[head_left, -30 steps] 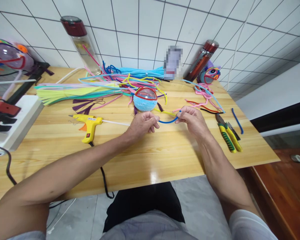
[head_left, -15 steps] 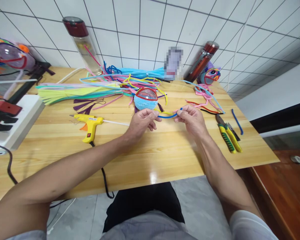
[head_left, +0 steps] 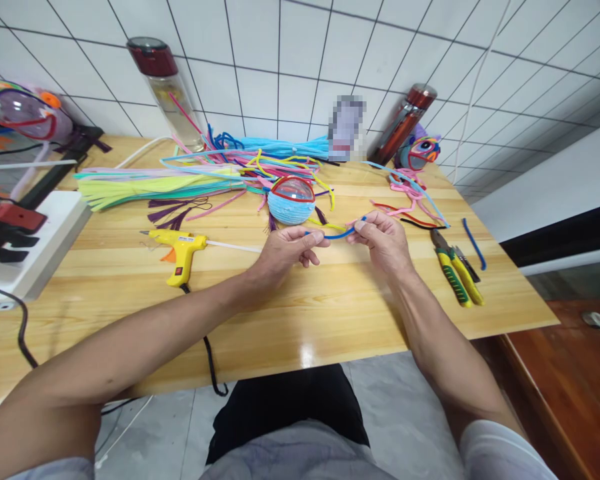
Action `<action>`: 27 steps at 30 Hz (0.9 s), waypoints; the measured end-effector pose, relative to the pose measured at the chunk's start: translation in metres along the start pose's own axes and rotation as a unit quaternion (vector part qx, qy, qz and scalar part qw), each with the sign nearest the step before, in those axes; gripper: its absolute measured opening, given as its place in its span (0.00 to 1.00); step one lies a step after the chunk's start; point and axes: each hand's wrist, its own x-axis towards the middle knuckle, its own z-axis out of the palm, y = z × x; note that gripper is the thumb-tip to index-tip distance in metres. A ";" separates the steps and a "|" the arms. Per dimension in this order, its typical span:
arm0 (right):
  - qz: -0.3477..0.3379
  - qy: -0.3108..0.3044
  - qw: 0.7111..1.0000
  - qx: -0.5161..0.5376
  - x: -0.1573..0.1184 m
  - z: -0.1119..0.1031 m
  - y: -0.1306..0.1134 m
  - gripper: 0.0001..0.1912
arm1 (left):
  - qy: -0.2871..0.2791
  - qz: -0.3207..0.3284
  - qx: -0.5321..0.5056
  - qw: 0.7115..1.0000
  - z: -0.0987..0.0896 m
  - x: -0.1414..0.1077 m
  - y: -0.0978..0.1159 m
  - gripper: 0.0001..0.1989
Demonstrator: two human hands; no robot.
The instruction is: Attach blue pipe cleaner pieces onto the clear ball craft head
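Observation:
A short blue pipe cleaner sags slightly between my two hands, above the table. One end is pinched between the thumb and fingers of my left hand. My right hand grips the other end, with a small blue tip showing above the thumb. Just behind my left hand rests a clear ball wrapped in light blue pipe cleaner, with a red band edging its uncovered part. A yellow pipe cleaner lies on the table behind the blue one.
A yellow glue gun with a white stick lies left of my hands. Pliers and another blue pipe cleaner are at right. Bundled pipe cleaners, a bottle and a red flask line the back; a power strip stands left.
My left hand has shifted slightly to the right and down, towards my right hand, and the blue pipe cleaner bows a little more. My right hand stays almost still.

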 end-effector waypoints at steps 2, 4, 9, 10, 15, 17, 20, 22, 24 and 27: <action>-0.016 -0.004 1.000 -0.020 -0.001 -0.001 0.001 0.19 | -0.002 -0.010 0.022 1.000 0.000 -0.001 0.001 0.22; -0.081 0.010 0.993 -0.080 -0.003 -0.002 0.002 0.17 | -0.004 -0.018 0.035 0.999 0.000 -0.002 0.002 0.21; -0.272 -0.026 0.915 -0.296 -0.012 0.002 0.002 0.17 | 0.007 -0.012 0.039 0.999 0.002 -0.003 0.005 0.19; -0.284 -0.050 0.906 -0.311 -0.013 0.003 0.003 0.14 | 0.008 -0.009 0.043 0.999 0.002 -0.003 0.005 0.19; -0.279 -0.114 0.902 -0.308 -0.011 0.007 0.010 0.08 | 0.010 0.015 0.086 0.996 0.000 -0.003 0.003 0.20; -0.260 -0.124 0.907 -0.307 -0.010 0.008 0.011 0.08 | 0.008 0.023 0.105 0.994 0.000 -0.002 0.000 0.21; -0.228 -0.134 0.916 -0.302 -0.011 0.008 0.012 0.08 | 0.011 0.037 0.106 0.994 0.002 -0.002 -0.002 0.21; -0.194 -0.131 0.929 -0.286 -0.012 0.008 0.012 0.08 | 0.041 0.068 0.084 0.993 0.004 -0.001 0.000 0.20; -0.151 -0.114 0.948 -0.256 -0.012 0.008 0.011 0.09 | 0.102 0.110 0.054 0.987 0.003 0.002 0.005 0.17; -0.099 -0.088 0.972 -0.193 -0.003 0.008 0.003 0.13 | 0.194 0.150 0.035 0.969 -0.005 0.011 0.014 0.11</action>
